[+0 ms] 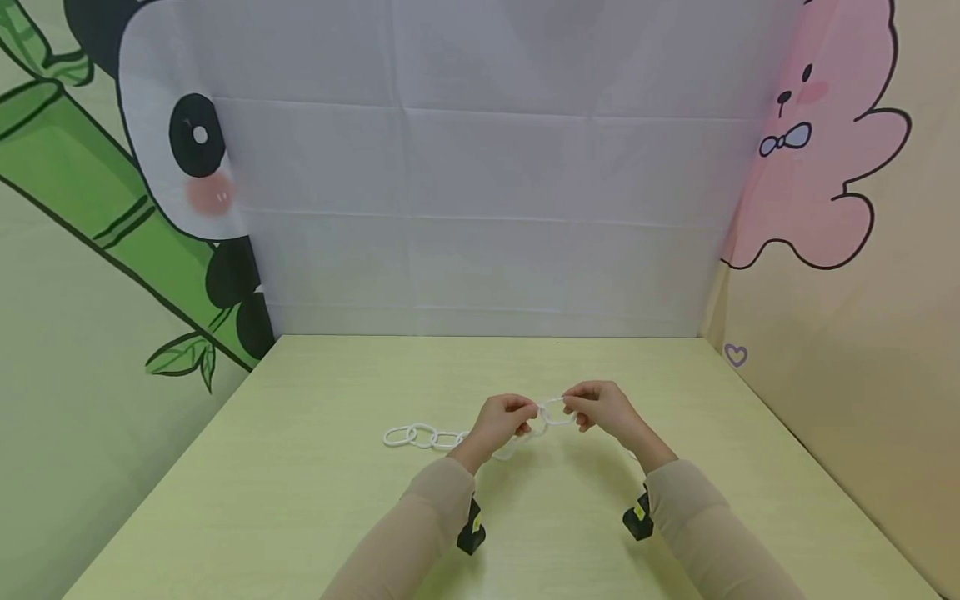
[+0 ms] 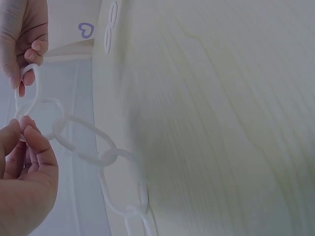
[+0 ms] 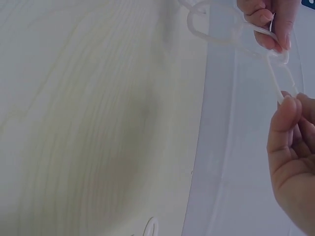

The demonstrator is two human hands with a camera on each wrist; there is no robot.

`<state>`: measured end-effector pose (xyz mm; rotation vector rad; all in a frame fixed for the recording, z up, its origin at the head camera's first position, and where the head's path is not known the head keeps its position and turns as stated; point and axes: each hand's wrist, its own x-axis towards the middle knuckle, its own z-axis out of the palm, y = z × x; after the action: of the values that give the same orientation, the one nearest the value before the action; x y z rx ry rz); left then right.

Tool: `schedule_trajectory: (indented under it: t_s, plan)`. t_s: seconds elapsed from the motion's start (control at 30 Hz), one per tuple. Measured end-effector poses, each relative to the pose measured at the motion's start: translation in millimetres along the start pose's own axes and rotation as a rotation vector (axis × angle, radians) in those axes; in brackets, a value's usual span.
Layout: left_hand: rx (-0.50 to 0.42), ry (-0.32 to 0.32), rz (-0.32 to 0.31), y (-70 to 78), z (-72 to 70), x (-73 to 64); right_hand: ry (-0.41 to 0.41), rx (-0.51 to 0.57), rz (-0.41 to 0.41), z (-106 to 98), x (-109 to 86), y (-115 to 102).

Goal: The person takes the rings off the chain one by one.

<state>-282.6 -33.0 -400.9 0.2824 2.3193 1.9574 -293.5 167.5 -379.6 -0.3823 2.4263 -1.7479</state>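
A chain of white oval plastic links (image 1: 410,435) lies partly on the table, and its near end is lifted between my two hands. My left hand (image 1: 504,425) pinches the chain where two links meet, thumb against fingertips. My right hand (image 1: 602,407) pinches the far side of the raised end link (image 1: 557,422). In the left wrist view, more chain links (image 2: 88,158) hang from the left fingers down toward the table. Seen from the right wrist, the end link (image 3: 273,78) stretches between both hands. Whether this link has a gap is too blurred to tell.
Loose white links (image 2: 108,39) lie on the table beyond the right hand, mostly hidden by the right forearm in the head view. The pale wooden table (image 1: 315,517) meets a white cloth backdrop (image 1: 487,275) at its far edge. Printed side walls flank it.
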Motion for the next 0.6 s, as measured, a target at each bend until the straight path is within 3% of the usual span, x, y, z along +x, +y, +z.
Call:
schedule_trajectory:
  t_s: [0.6]
  plan:
    - [-0.020,0.004,-0.008,-8.1,-13.2,-15.0,-0.167,0.026,0.007,28,-13.6,12]
